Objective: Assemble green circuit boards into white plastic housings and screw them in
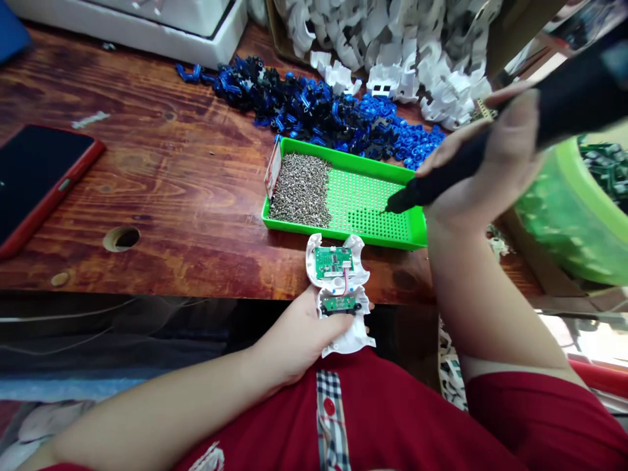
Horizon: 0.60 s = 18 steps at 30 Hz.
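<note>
We see the left hand [299, 337] at the near edge of the desk [171, 190], fingers curled around the lower half of a white plastic shell [338, 294] that holds two small green circuit boards, open side up; the shell's top end rests on the desk edge, its bottom end hangs over the lap. Right hand [490, 163] is raised over the desk's right side, fingers wrapped tight round a black electric screwdriver [466, 163], thumb on top. Its tip points down and left into the green screw tray [343, 190], over the perforated right part, touching or just above it, we cannot tell which. Tray sits just behind the shell, near the desk's front edge; a heap of small silver screws [300, 190] fills its left part. Behind the tray: a pile of blue and black plastic parts [314, 104], then a heap of white shells [417, 52] at the far edge. A phone in a red case [34, 180] lies at the left edge. A green tub [569, 222] stands at the right edge.
</note>
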{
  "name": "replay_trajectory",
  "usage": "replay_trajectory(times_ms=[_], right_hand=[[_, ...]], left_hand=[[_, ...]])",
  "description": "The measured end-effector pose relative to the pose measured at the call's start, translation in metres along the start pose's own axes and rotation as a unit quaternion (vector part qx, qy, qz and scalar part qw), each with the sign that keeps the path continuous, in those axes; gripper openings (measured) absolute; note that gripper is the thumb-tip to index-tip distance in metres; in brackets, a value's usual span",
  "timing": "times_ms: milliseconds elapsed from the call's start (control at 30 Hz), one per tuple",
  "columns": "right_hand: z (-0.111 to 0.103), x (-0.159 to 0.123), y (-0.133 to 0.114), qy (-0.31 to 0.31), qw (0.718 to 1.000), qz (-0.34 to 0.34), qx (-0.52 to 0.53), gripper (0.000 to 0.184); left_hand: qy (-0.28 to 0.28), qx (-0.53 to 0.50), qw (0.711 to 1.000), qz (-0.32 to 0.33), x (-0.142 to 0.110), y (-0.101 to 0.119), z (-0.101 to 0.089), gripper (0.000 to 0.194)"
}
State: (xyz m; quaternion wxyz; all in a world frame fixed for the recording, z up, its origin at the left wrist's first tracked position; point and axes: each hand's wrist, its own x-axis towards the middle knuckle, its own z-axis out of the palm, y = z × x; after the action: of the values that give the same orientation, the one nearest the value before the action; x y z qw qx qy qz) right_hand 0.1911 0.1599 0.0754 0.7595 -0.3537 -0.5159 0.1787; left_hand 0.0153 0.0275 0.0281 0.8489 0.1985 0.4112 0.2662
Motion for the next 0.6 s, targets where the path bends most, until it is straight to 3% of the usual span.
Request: replay_trajectory(times_ms=[67,167,300,600], right_hand=[[0.010,0.002,0.017,-0.013,0.999,-0.030,-0.004,0.029],[0.013,0.002,0.029,-0.056,0.997,-0.002,-0.047,0.030],[0.010,-0.002,0.025,-0.065,0.992,0.033,-0.106,0.025],[0.012,-0.005,0.026,-0.092,0.992,0.025,-0.082,0.033]], left_hand=[[0.002,0.000,1.000,0.005,0.000,0.001,0.000,0.045],[0.002,0.011,1.000,0.009,0.000,0.002,-0.001,0.046],[0.004,0.025,1.000,0.005,0.000,0.003,-0.001,0.046],[0.008,0.034,0.999,0.007,0.000,0.004,0.001,0.046]])
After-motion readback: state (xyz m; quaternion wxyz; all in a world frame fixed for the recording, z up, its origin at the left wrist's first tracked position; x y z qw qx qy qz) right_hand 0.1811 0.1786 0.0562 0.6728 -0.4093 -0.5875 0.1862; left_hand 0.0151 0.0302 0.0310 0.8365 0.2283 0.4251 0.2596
